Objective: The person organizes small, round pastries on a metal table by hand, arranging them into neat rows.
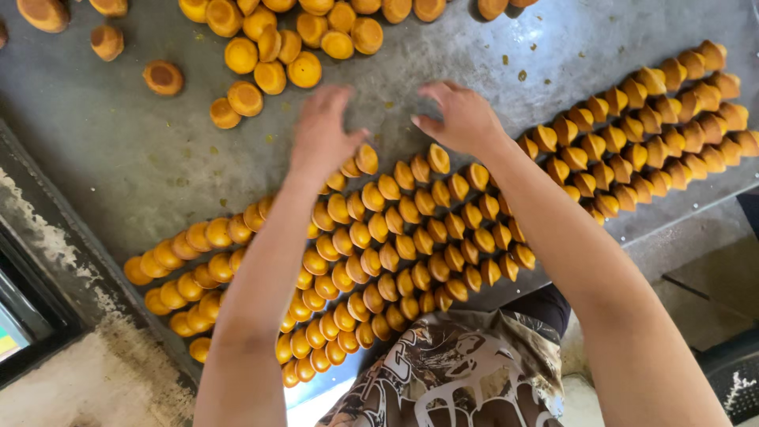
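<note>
Rows of small golden-brown cakes (395, 237) lie tilted against one another on a grey metal table (118, 150). My left hand (322, 130) hovers over the far end of one row, fingers spread, resting near a cake (365, 158). My right hand (462, 119) is beside it, fingers curled above another cake (439, 158) at the row's top; neither hand visibly grips anything. A loose heap of the same cakes (285, 39) lies farther back on the table.
More ordered rows of cakes (656, 119) run to the right. A few single cakes (164, 77) lie at the back left. The table's front edge meets a worn concrete ledge (87, 372). My patterned clothing (458, 364) shows below.
</note>
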